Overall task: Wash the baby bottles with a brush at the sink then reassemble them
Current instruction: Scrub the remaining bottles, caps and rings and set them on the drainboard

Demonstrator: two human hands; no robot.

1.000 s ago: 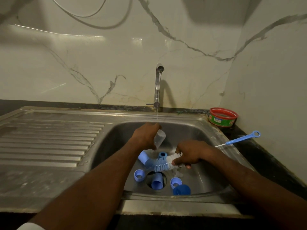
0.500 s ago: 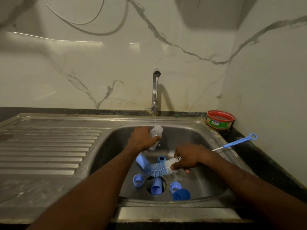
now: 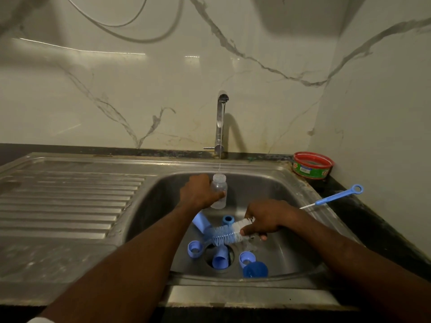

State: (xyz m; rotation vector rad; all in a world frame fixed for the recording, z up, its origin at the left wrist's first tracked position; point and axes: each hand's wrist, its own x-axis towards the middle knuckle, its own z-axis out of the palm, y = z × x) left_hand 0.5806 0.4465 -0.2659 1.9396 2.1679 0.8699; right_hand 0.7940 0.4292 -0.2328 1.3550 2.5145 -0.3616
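My left hand (image 3: 198, 192) grips a clear baby bottle (image 3: 218, 191), held upright with its open mouth under the thin stream from the tap (image 3: 220, 123). My right hand (image 3: 265, 221) holds a bottle brush (image 3: 225, 234) with blue and white bristles, low over the sink basin (image 3: 291, 241). Several blue bottle parts lie around the drain: a ring (image 3: 195, 248), a cap (image 3: 220, 259), another ring (image 3: 246, 258), a dark blue cap (image 3: 255, 269), a small collar (image 3: 228, 220) and a pale blue piece (image 3: 201, 224).
A thin blue-handled nipple brush (image 3: 335, 196) lies on the sink's right rim. A red and green tub (image 3: 312, 167) stands in the back right corner. The ribbed steel drainboard (image 3: 65, 199) stretches to the left. Marble walls close the back and right.
My left hand has turned the bottle from tilted to upright and brought its mouth under the water stream. My right hand with the brush has stayed nearly still.
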